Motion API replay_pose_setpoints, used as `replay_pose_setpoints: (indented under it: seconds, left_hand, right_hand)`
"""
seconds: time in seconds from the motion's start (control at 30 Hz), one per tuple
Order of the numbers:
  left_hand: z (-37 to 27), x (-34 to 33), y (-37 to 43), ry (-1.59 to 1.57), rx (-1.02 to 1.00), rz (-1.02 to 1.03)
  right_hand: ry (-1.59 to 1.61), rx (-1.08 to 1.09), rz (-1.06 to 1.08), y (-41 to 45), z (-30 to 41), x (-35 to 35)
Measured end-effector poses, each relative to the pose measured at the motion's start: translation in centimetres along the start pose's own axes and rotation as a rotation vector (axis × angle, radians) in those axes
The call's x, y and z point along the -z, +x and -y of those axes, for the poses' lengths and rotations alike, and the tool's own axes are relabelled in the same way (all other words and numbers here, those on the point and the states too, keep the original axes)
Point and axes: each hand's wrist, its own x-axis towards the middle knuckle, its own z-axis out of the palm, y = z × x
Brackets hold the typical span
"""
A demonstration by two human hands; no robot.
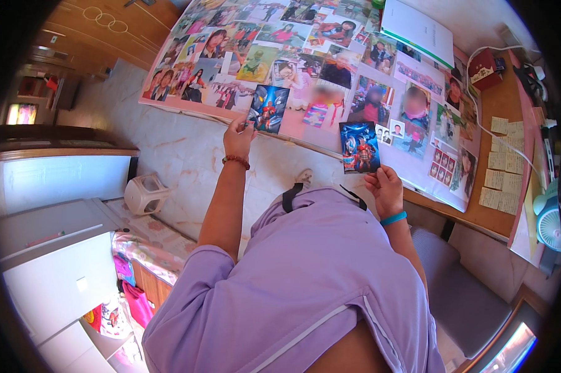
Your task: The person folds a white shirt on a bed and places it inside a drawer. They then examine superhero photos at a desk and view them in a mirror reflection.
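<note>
Two glossy picture cards, each printed with armored figures on blue, are in my hands. My left hand (240,139) pinches the lower left corner of one card (267,109), which lies over the near edge of the photo-covered table (303,135). On the right, the other card (360,148) is gripped at its lower right corner between thumb and fingers of my right hand (385,187); it overlaps the table's front edge. Many printed photos spread across the tabletop beyond both cards.
A white folder (418,32) rests at the table's far side. A dark red box (485,70), white cable and small turquoise fan (553,223) are at the right. A plastic stool (146,193) stands on the floor at left, a grey chair (462,293) at lower right.
</note>
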Motion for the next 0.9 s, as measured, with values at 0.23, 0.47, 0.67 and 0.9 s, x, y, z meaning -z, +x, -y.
replay_pose_setpoints:
  seconds: [0.23, 0.47, 0.67, 0.9]
  left_hand:
    - [0.74, 0.17, 0.07, -0.007, 0.009, -0.069]
    - [0.69, -0.31, 0.13, -0.037, 0.024, -0.161]
    - [1.16, -0.01, 0.14, -0.076, 0.033, -0.2]
    - [0.56, 0.02, -0.35, -0.125, 0.105, -0.129]
  right_hand:
    - [0.007, 0.007, 0.019, 0.28, -0.24, 0.26]
    - [-0.008, -0.005, -0.016, 0.17, 0.15, -0.08]
    - [0.016, 0.001, 0.009, 0.44, -0.01, 0.07]
    - [0.01, 0.001, 0.011, 0.55, -0.08, 0.36]
